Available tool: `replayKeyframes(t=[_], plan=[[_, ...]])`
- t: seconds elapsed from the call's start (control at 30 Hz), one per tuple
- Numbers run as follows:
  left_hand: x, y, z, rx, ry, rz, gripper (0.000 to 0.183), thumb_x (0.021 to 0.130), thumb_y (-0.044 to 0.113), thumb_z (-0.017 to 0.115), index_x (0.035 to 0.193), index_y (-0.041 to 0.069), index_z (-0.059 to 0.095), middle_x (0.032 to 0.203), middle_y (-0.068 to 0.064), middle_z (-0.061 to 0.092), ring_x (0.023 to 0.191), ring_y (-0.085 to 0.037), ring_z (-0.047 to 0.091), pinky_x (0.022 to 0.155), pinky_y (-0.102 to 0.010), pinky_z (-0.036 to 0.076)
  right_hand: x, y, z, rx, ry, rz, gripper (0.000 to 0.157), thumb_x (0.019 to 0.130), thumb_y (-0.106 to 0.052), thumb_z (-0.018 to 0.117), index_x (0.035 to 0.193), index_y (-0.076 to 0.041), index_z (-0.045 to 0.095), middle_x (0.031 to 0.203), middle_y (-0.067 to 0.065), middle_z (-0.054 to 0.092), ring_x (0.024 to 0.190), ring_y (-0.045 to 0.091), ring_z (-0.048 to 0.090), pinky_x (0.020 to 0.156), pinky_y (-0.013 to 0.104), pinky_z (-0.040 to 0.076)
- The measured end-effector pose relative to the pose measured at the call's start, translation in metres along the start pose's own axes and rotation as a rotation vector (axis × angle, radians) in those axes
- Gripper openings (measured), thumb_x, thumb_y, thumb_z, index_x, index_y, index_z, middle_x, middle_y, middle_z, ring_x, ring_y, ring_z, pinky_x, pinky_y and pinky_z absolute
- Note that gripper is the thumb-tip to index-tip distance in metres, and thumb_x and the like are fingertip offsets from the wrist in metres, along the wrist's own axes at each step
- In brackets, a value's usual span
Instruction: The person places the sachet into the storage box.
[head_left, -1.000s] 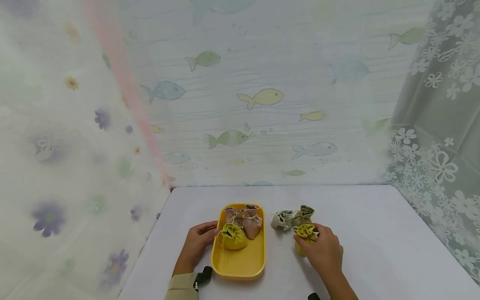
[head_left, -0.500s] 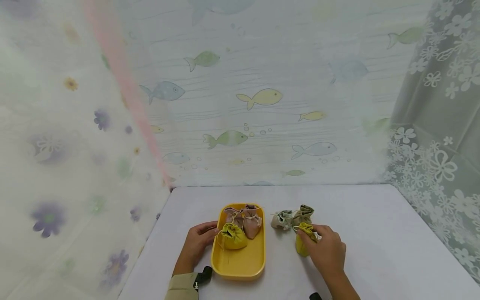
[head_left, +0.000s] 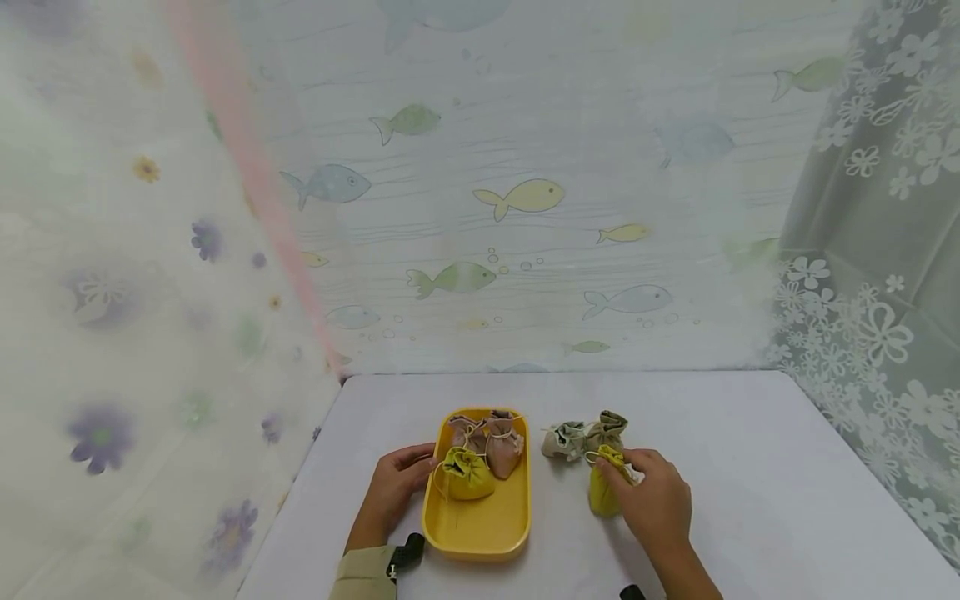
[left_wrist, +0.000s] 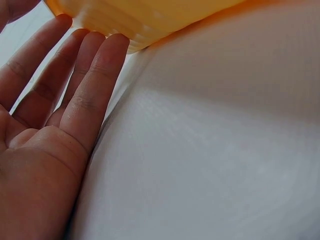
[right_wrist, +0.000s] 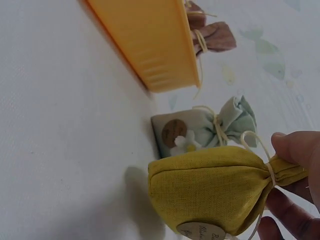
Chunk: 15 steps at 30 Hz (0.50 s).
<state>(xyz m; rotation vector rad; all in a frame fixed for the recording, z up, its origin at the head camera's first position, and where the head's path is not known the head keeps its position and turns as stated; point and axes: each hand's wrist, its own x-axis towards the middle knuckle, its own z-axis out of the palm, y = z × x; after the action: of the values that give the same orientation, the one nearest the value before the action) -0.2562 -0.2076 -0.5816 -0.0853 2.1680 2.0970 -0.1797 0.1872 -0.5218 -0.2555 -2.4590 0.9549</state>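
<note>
My right hand [head_left: 658, 504] pinches the gathered neck of a yellow cloth drawstring pouch [head_left: 602, 493], with a round paper tag visible in the right wrist view. The pouch hangs with its base close to the table; I cannot tell whether it touches. My left hand [head_left: 396, 486] rests its extended fingertips against the left wall of the yellow plastic tray [head_left: 480, 533]. Inside the tray are another yellow pouch [head_left: 468, 479] and two brownish-pink pouches [head_left: 505, 454] behind it.
Right of the tray stand a pale green pouch [head_left: 562, 442] and an olive pouch [head_left: 606, 430], just behind the held one. The white table [head_left: 720, 467] ends at a fish-print curtain [head_left: 525, 292]. Flowered curtains hang on both sides.
The right hand has shifted slightly right and turned, tipping the yellow pouch so more of its body shows. The left hand and tray have stayed put.
</note>
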Motion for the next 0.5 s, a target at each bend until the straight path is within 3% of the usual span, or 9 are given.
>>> replayKeyframes(t=[0.1,0.27,0.5], plan=[[0.002,0.002,0.0,-0.006,-0.006,0.006,0.058,0.082,0.038,0.087,0.129,0.008,0.071,0.132,-0.011,0.069,0.116,-0.022,0.069,0.093,-0.032,0.061,0.002,-0.002,0.001,0.02,0.029,-0.028,0.037,0.08,-0.035,0.089,0.103,-0.007,0.082,0.104,0.008,0.077,0.09,0.026,0.074,0.071,0.047,0.058],[0.003,0.004,-0.001,0.004,-0.002,0.015,0.058,0.083,0.039,0.086,0.13,0.008,0.071,0.132,-0.012,0.069,0.115,-0.022,0.07,0.092,-0.032,0.061,0.004,-0.006,0.001,0.049,0.04,-0.055,0.032,0.08,-0.034,0.09,0.101,-0.011,0.082,0.1,0.003,0.077,0.084,0.02,0.075,0.063,0.029,0.054],[0.003,0.002,-0.001,0.044,0.025,-0.026,0.057,0.084,0.04,0.085,0.129,0.009,0.071,0.131,-0.01,0.07,0.115,-0.02,0.07,0.093,-0.031,0.061,0.003,-0.013,-0.001,0.087,0.028,-0.083,0.031,0.08,-0.034,0.09,0.1,-0.012,0.082,0.096,0.0,0.078,0.079,0.015,0.074,0.063,0.025,0.055]])
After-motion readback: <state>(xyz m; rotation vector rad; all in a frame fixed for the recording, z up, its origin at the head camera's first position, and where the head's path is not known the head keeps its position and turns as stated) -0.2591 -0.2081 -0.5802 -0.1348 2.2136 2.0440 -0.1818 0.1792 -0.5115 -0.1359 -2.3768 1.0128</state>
